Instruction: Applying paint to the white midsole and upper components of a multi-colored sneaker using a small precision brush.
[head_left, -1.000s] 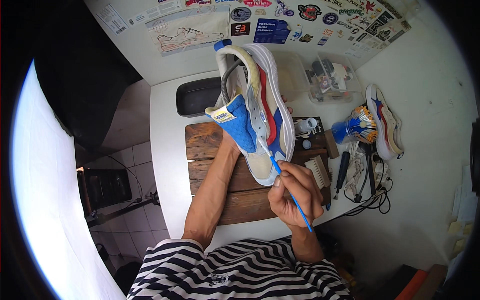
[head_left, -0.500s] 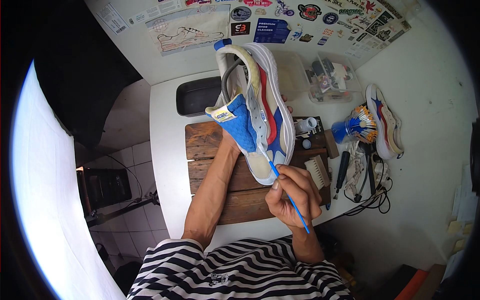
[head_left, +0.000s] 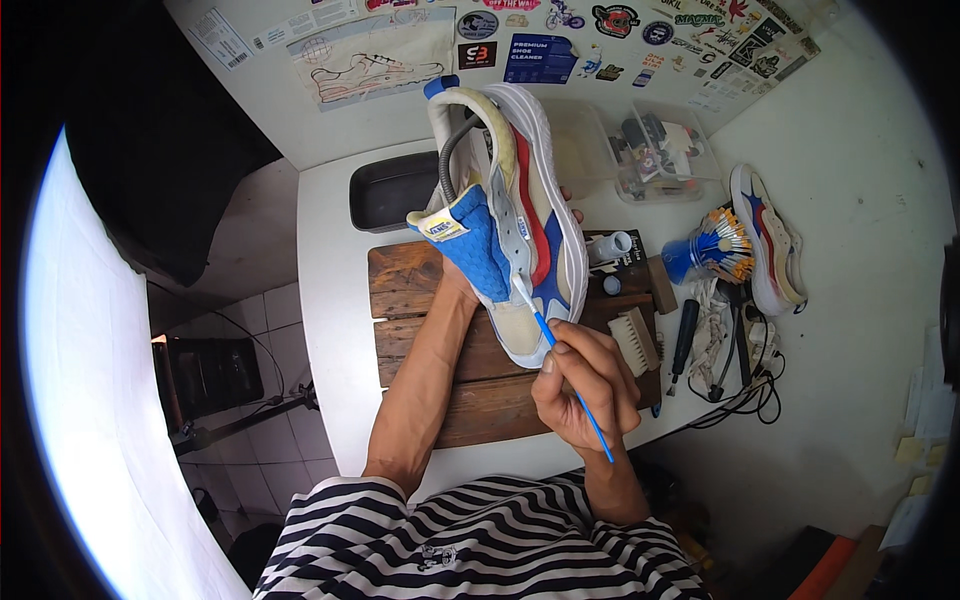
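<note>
A sneaker with a blue quilted tongue, a red stripe and a white sole is held up over the wooden board, toe toward me. My left hand supports it from beneath; most of that hand is hidden, though fingertips show past the sole's right edge. In my right hand, a thin blue-handled paintbrush is pinched between thumb and fingers. Its pale bristles touch the grey eyelet panel beside the tongue. A bent grey rod or spring sits inside the shoe's opening.
Under the shoe lies a slatted wooden board. To its right are a scrub brush, an open bottle, a blue cup of brushes, another sneaker and cables. Behind stand a black tray and clear plastic boxes.
The brush tip has slid slightly up the eyelet panel, away from the toe, and my right hand moved with it. My left hand keeps the sneaker in nearly the same position.
</note>
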